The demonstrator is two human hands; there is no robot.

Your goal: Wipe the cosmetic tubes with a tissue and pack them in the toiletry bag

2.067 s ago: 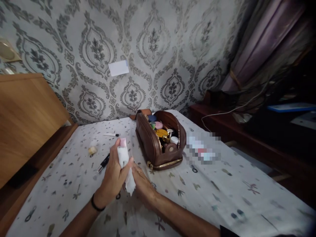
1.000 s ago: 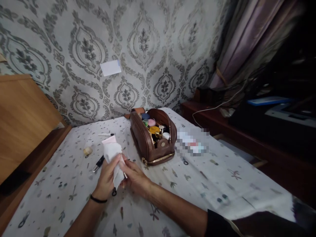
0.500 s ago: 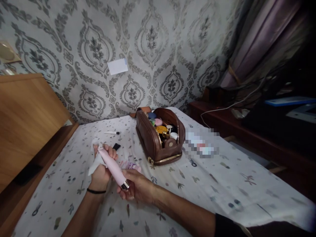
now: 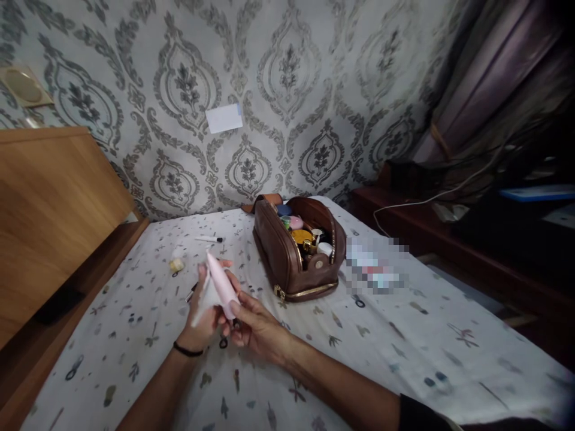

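Observation:
My right hand [image 4: 258, 326] grips a pink squeeze tube [image 4: 221, 286] near its lower, capped end, its fingers closed around it. The tube slants up to the left, seen nearly edge-on, and narrows toward the top. My left hand [image 4: 204, 323], with a black band on the wrist, is closed on a white tissue [image 4: 207, 298] pressed along the tube's left side. Part of the left fingers is hidden behind the tube. A dark, shiny small item [image 4: 191, 293] shows just beyond the left hand.
An open brown leather toiletry bag [image 4: 299, 263] full of small cosmetics stands right of my hands. A thin white brush-like stick [image 4: 209, 239] and a small yellowish item [image 4: 176, 264] lie on the patterned sheet [image 4: 359, 371]. A wooden panel [image 4: 54, 209] borders the left.
Both hands have shifted right with the tube, which has turned from its broad side to its edge. The small yellowish item has come into sight; the pinkish packet behind my hands is now hidden.

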